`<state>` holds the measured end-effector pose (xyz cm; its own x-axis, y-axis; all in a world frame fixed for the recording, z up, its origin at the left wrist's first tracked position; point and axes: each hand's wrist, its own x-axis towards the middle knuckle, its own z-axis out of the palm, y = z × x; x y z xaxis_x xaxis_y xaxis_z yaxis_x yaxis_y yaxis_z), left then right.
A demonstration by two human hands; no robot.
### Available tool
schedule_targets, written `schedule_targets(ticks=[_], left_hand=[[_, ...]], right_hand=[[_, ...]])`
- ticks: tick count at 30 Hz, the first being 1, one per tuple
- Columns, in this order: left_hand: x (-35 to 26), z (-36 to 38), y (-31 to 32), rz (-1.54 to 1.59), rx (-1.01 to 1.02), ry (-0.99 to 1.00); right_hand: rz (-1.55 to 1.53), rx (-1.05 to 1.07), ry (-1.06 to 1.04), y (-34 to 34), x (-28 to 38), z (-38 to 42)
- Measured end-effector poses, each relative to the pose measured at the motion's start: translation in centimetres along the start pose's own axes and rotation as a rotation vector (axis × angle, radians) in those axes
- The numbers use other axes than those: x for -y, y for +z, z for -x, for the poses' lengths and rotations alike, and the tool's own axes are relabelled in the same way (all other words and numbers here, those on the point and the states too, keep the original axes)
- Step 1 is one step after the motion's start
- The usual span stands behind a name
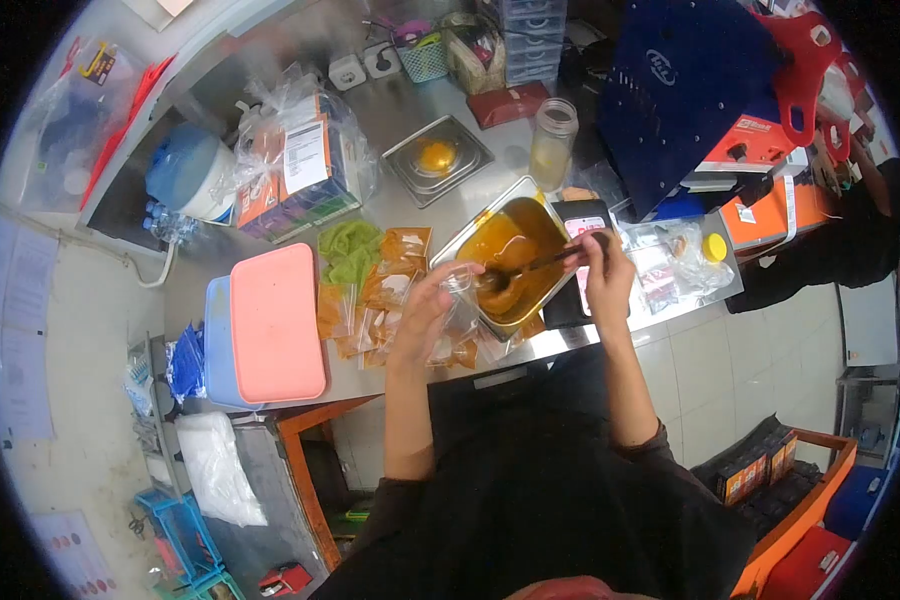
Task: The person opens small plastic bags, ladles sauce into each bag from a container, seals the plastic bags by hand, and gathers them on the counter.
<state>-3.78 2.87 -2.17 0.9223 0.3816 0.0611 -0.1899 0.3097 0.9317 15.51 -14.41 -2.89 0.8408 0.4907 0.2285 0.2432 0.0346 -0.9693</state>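
A deep steel pan (453, 246) of orange-brown sauce (515, 232) stands on the steel counter in front of me. My right hand (605, 275) is closed around the dark handle of a ladle (545, 262), whose bowl is low over the sauce at the pan's left side. At the pan's left rim, my left hand (425, 312) grips a small clear plastic bag (457, 318), its mouth beside the ladle's bowl. Several filled sauce bags (395, 290) lie left of that hand, with a green cloth (350, 252) behind them.
Farther back lies a steel lid (420, 185) with sauce on it, and a clear jar (553, 145) stands behind the pan. A phone (587, 228) lies right of the pan. Pink and blue lids (278, 325) sit at the left; a blue machine (660, 100) stands at back right.
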Motion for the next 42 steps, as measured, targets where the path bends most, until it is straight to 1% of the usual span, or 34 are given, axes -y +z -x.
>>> schedule_targets(ticks=[2,3,4,6,7,9,10,12,13,14,16,17,18,20,21,22,23,24,27,29,30,32,33,35,36,38,42], left_hand=[[0.2,0.2,-0.3,0.023,-0.004,-0.026],[0.1,0.2,-0.2,0.027,-0.011,-0.031],[-0.1,0.1,0.0,-0.003,-0.013,-0.01],[-0.4,-0.1,0.6,-0.03,-0.016,0.007],[-0.6,-0.2,0.9,-0.055,-0.037,-0.005],[-1.2,-0.5,1.6,-0.083,-0.056,-0.011],[-1.6,-0.7,2.0,-0.104,-0.056,-0.008],[-2.1,-1.0,2.5,-0.129,-0.058,-0.006],[-2.4,-1.3,2.7,-0.148,-0.066,-0.029],[-2.6,-1.5,3.0,-0.169,-0.071,-0.053],[-3.0,-2.0,3.7,-0.183,-0.07,-0.068],[-3.3,-2.3,4.0,-0.195,-0.07,-0.077],[-3.6,-2.6,4.4,-0.208,-0.052,-0.087],[-3.9,-2.9,5.0,-0.19,-0.099,-0.143],[-4.0,-3.0,5.2,-0.196,-0.085,-0.147],[-4.0,-3.1,5.4,-0.211,-0.128,-0.155],[-4.1,-3.1,5.5,-0.225,-0.175,-0.161],[-4.0,-3.1,5.6,-0.229,-0.17,-0.161],[-3.8,-2.4,5.3,-0.217,-0.208,-0.115],[-3.4,-1.9,4.4,-0.083,-0.268,-0.132],[-3.2,-1.6,3.8,-0.082,-0.269,-0.131],[-2.8,-0.9,2.4,0.101,-0.292,-0.197],[-2.6,-0.7,2.0,0.101,-0.295,-0.192],[-2.0,-0.3,1.1,0.288,-0.317,-0.153],[-1.2,-0.1,0.2,0.29,-0.32,-0.147],[0.6,0.2,-1.8,0.344,-0.404,-0.213],[1.5,1.1,-2.5,0.419,-0.472,-0.129]], right_hand=[[0.07,-0.07,-0.053,-0.8,0.9,-0.3],[-0.047,-0.053,-0.108,-1.0,1.0,-0.6],[-0.08,-0.052,-0.154,-1.1,1.1,-0.7],[0.077,0.024,-0.308,-1.5,1.8,-0.5],[0.079,0.026,-0.305,-1.7,2.0,-0.3],[0.323,0.206,-0.59,-2.1,2.2,0.0],[0.321,0.206,-0.593,-2.4,1.9,0.4],[0.147,0.124,-0.292,-2.9,0.4,1.5],[0.017,0.027,-0.165,-3.0,-0.3,1.6],[0.014,0.023,-0.161,-3.1,-1.2,1.6],[-0.331,-0.11,0.095,-3.2,-3.1,2.0],[-0.344,-0.112,0.155,-3.2,-3.8,2.3],[-0.355,-0.135,0.158,-3.0,-3.9,2.6],[-0.456,-0.1,0.271,-2.4,-3.6,3.3],[-0.492,-0.114,0.331,-2.3,-3.8,3.5],[-0.495,-0.125,0.328,-2.4,-3.8,3.6],[-0.559,-0.138,0.377,-2.4,-3.8,3.8],[-0.624,-0.146,0.425,-2.4,-3.7,4.0],[-0.66,-0.201,0.457,-2.3,-3.4,4.6],[-0.673,-0.226,0.487,-2.5,-3.5,4.7],[-0.684,-0.212,0.481,-2.6,-3.6,4.7],[-0.694,-0.194,0.476,-2.6,-3.6,4.6],[-0.68,-0.198,0.466,-2.6,-3.4,4.4],[-0.667,-0.194,0.454,-2.4,-3.0,4.0],[-0.665,-0.202,0.448,-2.3,-2.9,3.8],[-0.66,-0.201,0.437,-2.2,-2.6,3.2],[-0.685,-0.202,0.428,-2.0,-1.8,2.1]])
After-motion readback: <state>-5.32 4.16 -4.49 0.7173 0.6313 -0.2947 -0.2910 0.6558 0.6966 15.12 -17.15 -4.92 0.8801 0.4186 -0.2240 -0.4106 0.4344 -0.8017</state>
